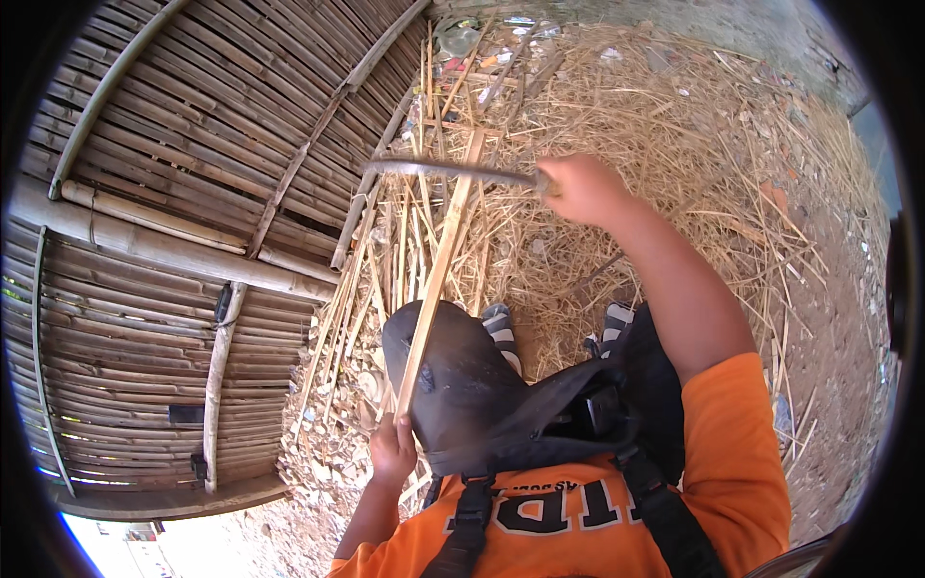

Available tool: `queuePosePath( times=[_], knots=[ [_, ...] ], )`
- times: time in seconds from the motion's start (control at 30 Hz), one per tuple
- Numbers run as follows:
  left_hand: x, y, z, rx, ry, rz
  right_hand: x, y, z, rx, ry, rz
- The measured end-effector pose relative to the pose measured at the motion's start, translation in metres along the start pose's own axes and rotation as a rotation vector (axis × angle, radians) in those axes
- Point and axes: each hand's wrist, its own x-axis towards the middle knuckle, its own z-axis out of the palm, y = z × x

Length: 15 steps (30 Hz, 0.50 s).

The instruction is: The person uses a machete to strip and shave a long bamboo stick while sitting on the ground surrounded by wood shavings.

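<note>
My left hand is closed around the lower end of a long, flat bamboo strip. The strip slants up and away from me, passing over the dark trouser leg at my left thigh. In my right hand is the handle of a long, narrow knife, gripped in a fist. Its blade reaches leftward, slightly curved near the tip, and crosses the strip close to the far end. Whether blade and strip touch, I cannot tell.
A slatted bamboo wall with thick poles stands on the left. Thin bamboo sticks lie along its foot. Straw and shavings cover the ground ahead, around my striped footwear. A pale wall borders the far right.
</note>
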Motion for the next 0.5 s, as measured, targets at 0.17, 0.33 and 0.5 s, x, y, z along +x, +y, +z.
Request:
queuePosePath(
  times=[0.17, 0.33, 0.5],
  knots=[
    [-0.005, 0.003, 0.002, 0.152, 0.054, 0.023, -0.011, -0.052, 0.006, -0.189, -0.207, -0.254],
    [-0.013, 0.001, 0.013, 0.28, 0.207, 0.067, 0.001, -0.021, 0.014, -0.047, -0.209, -0.101],
    [-0.012, 0.016, 0.008, 0.308, 0.206, 0.076, 0.0, -0.001, 0.002, 0.057, -0.15, 0.156]
  ],
)
